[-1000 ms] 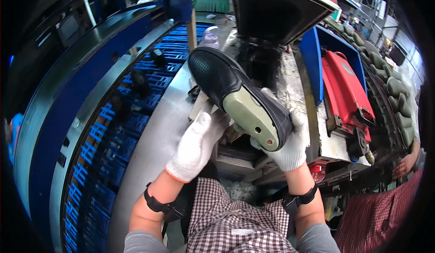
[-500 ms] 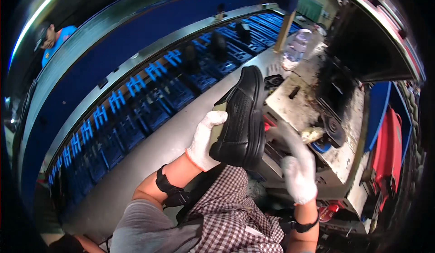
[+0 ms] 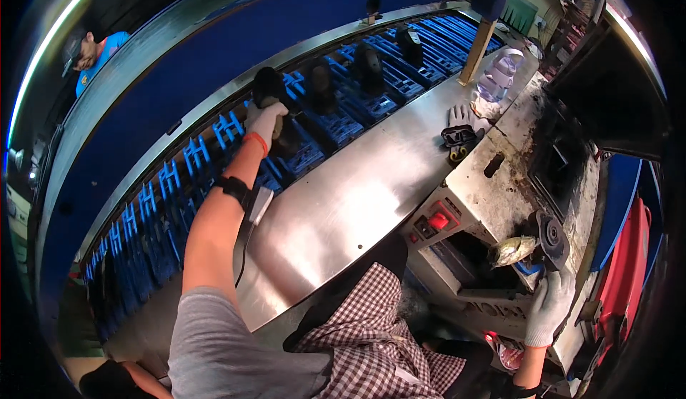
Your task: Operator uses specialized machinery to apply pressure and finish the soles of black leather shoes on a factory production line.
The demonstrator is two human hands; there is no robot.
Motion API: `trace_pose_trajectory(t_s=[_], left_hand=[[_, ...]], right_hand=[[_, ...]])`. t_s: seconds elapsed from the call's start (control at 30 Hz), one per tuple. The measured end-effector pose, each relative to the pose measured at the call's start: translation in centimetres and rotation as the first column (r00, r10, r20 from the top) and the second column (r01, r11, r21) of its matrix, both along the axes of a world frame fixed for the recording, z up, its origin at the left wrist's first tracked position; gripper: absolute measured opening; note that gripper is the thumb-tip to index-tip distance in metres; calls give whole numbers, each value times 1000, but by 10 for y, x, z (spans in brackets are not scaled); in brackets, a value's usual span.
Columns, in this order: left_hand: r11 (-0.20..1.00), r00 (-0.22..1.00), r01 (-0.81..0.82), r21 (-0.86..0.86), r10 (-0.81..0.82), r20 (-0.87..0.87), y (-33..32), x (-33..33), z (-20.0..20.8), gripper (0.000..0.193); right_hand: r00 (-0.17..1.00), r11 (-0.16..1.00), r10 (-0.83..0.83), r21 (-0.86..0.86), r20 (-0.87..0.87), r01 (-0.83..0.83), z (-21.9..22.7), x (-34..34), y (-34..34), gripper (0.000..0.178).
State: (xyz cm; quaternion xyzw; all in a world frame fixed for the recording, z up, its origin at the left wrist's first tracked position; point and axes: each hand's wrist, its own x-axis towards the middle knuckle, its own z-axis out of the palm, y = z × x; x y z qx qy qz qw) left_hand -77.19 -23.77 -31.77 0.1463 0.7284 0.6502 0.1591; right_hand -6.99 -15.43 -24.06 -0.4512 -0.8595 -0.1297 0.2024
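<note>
Provisionally, left hand (image 3: pixel 266 121), closed round the black shoe (image 3: pixel 268 82) at the blue rack (image 3: pixel 194 154), upper left of frame, should release only once it sits steady; right hand (image 3: pixel 552 306), lower right: cannot tell its grip.

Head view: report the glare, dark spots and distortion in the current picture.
In the head view, glare whitens patches of the metal counter; in the head view, the black shoe at the left hand is so dark that its surface detail is hard to read; in the head view, the long blue panel bows, and the corners fall to black.
</note>
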Motion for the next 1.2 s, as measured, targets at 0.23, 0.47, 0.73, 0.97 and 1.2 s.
trace_pose_trajectory(t_s=[0.23, 0.47, 0.73, 0.97, 1.2], left_hand=[[908, 924, 106, -405, -240, -297, 32, -69, -51, 99], [803, 915, -152, -577, -106, -390, 7, 44, -33, 100], [655, 450, 12, -755, -678, -581, -92, 181, -46, 79], [737, 271, 23, -675, -654, -706, -121, 204, -46, 60], [734, 286, 100, -672, -668, -687, -122, 207, -48, 59]], right_hand=[[998, 999, -26, 20, -55, 27, 0, -10, -3, 20], [992, 998, -64, 22, -110, 67, -2, -11, -3, 23], [982, 999, -7, 30, -191, 13, -6, -8, 1, 25], [974, 994, 100, -21, -201, -107, 7, -6, -9, 25], [977, 997, -36, 63, -209, 50, -6, -3, -9, 30]])
